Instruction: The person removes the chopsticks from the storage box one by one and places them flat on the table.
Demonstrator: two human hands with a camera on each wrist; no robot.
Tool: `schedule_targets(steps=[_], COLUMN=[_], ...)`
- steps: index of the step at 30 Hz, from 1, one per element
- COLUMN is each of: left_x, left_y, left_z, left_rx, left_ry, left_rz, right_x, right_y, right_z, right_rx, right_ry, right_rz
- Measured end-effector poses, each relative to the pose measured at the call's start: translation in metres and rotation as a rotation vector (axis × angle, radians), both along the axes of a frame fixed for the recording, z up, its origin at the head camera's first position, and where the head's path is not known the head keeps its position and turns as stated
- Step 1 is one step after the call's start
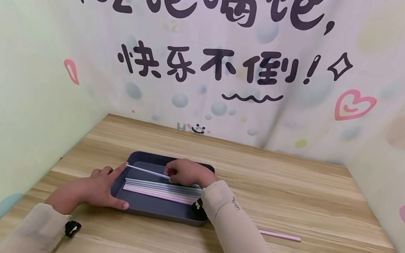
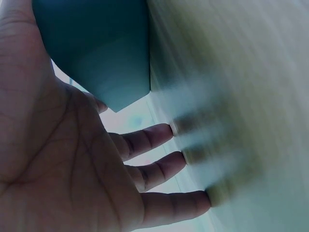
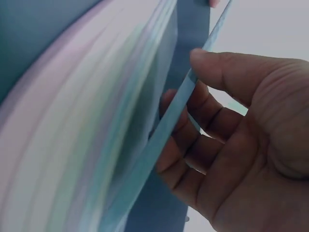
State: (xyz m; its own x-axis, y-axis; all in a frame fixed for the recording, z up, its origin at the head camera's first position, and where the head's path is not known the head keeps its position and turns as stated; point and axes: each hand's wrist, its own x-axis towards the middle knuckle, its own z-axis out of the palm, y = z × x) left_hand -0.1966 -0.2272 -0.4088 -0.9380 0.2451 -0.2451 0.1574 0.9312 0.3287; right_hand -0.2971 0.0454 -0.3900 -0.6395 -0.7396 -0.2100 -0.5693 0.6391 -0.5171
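Observation:
A dark grey tray (image 1: 156, 215) holds a row of slim pastel chopsticks (image 1: 162, 190), from pink at the near side to blue-green at the far side. Above the row, my right hand (image 1: 189, 173) pinches a light-blue chopstick (image 3: 169, 118) between thumb and fingers; it slants across the tray. My left hand (image 1: 99, 187) is spread at the tray's left end, its index fingertip at the held chopstick's far tip and its thumb by the near rim. In the left wrist view, the other fingers (image 2: 164, 169) extend straight down to the table beside the tray wall (image 2: 101, 53).
One pink chopstick (image 1: 280, 236) lies on the wooden table (image 1: 332, 213) right of the tray, partly hidden by my right sleeve (image 1: 245, 235). A printed cloth wall (image 1: 204, 113) stands behind the table, with side walls left and right.

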Motion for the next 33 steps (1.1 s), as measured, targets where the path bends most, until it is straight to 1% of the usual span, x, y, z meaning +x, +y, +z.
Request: schedule_targets(steps=[6, 11, 15, 19, 23, 30, 33], left_x=[-0.001, -0.002, -0.001, 0.0, 0.0, 0.0, 0.001], left_y=[0.0, 0.0, 0.0, 0.001, 0.001, 0.0, 0.0], left_z=[-0.001, -0.003, -0.001, 0.002, 0.002, 0.001, 0.002], left_rx=[0.004, 0.011, 0.011, 0.009, 0.01, 0.008, 0.011], left_ry=[-0.004, -0.01, -0.004, 0.006, 0.005, -0.001, 0.001], left_rz=[0.002, 0.008, 0.004, 0.0, -0.001, 0.003, 0.0], right_x=[0.001, 0.004, 0.007, 0.009, 0.012, 0.016, 0.016], right_y=[0.002, 0.003, 0.006, 0.01, 0.014, 0.028, 0.038], right_z=[0.009, 0.021, 0.032, 0.042, 0.051, 0.061, 0.065], right_rx=[0.002, -0.009, -0.034, -0.063, -0.066, -0.044, -0.035], right_ry=[0.032, 0.04, 0.035, 0.04, 0.058, 0.053, 0.062], right_rz=[0.022, 0.022, 0.028, 0.058, 0.085, 0.054, 0.064])
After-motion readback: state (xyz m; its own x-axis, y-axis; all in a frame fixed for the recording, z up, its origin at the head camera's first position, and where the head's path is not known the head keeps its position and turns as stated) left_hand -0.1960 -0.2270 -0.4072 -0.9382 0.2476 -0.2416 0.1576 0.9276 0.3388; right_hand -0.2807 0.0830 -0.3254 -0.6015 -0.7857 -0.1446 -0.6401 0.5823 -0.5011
